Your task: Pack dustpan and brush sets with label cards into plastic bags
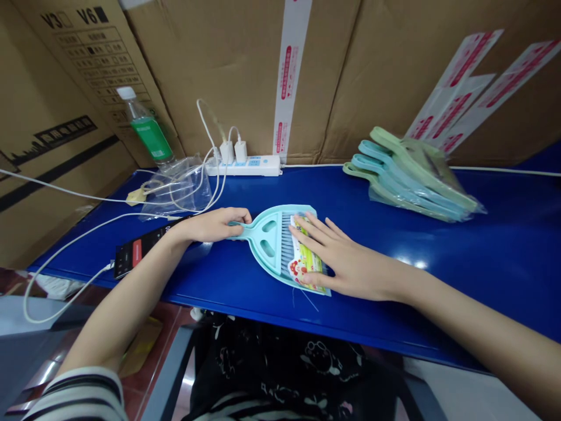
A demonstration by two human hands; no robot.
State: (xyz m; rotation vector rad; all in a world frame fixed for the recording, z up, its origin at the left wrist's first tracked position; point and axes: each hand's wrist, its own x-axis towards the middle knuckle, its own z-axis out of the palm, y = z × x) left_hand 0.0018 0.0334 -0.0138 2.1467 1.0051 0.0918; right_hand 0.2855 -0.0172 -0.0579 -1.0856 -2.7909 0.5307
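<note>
A light-blue dustpan [258,219] lies on the blue table in front of me, with a matching small brush [286,248] nested in it, its grey-blue bristles toward the right. My left hand [219,224] is closed around the handle end at the left. A printed label card [302,266], yellow, green and white with a red cartoon figure, rests over the bristles. Flat on the card lies my right hand [339,257], fingers spread, partly covering it. A few loose bristles stick out below the dustpan's front edge.
Stacked green and blue dustpan sets [412,175] in clear plastic lie at the back right. A power strip [258,166] with chargers, a bottle [146,131], a clear bag [188,184] and cables stand at the back left. A phone [140,248] lies beneath my left forearm. Cardboard [210,58] walls the back.
</note>
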